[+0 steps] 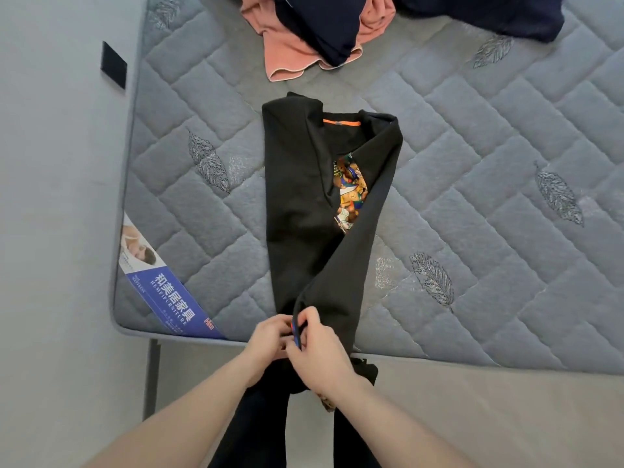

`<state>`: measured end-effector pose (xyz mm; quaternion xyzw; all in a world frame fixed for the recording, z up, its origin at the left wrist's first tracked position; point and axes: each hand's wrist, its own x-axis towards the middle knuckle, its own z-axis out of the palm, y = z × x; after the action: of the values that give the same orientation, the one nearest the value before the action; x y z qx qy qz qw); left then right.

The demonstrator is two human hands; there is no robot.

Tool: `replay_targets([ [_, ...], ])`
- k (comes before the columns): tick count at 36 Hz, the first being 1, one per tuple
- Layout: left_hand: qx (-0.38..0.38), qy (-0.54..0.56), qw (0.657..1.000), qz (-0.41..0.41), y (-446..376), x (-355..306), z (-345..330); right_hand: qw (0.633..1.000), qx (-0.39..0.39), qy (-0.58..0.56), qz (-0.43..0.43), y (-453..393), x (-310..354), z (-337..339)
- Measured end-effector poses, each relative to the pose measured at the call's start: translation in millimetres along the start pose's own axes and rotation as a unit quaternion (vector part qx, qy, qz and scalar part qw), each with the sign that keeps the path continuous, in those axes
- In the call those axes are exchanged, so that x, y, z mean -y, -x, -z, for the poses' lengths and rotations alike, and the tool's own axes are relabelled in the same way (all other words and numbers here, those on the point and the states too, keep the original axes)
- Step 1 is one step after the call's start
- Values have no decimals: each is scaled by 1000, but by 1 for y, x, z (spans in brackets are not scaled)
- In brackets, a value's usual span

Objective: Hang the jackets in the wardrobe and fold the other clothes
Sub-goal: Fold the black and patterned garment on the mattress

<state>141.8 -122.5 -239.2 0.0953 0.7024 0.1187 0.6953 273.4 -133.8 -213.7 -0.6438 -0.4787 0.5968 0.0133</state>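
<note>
A black T-shirt (304, 204) with an orange neck tape and a colourful print lies lengthwise on the grey quilted mattress (472, 204). Both its sides are folded inward over the middle, and its bottom hangs over the mattress's near edge. My left hand (270, 336) and my right hand (320, 352) meet at the near end of the shirt. Both pinch the hem of the right folded flap, where a red and blue tab shows between my fingers.
A heap of clothes lies at the far end of the mattress: a salmon-pink garment (290, 52) under a dark navy one (324, 25), with more navy cloth (499, 15) to the right. A blue label (169, 292) marks the mattress's near left corner. Pale floor lies left.
</note>
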Motion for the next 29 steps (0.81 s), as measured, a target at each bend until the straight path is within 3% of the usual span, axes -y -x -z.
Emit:
replay_targets([
  [3,-60,50,997,-9,1,-9,11,1000,24,18,-10,-14,0,-10],
  [8,-178,-102,955,-212,0,-45,11,998,48,32,-8,-28,-12,-10],
  [12,-139,-240,916,-289,-4,-88,-25,996,84,42,7,-29,-20,-6],
  [16,-80,-378,893,-232,-19,-127,-70,995,80,-58,-14,-27,-17,7],
  [19,-45,-433,877,-206,-31,-153,-86,995,14,-95,3,-31,-20,43],
  [23,21,-376,901,-218,-39,-177,-85,973,-192,-125,-12,-49,-26,118],
  [26,-66,-320,895,-305,-42,-194,-74,946,-292,-138,-35,-82,-23,177],
  [29,-196,-310,837,-405,-46,-210,-59,931,-308,-170,-93,-122,-7,221],
])
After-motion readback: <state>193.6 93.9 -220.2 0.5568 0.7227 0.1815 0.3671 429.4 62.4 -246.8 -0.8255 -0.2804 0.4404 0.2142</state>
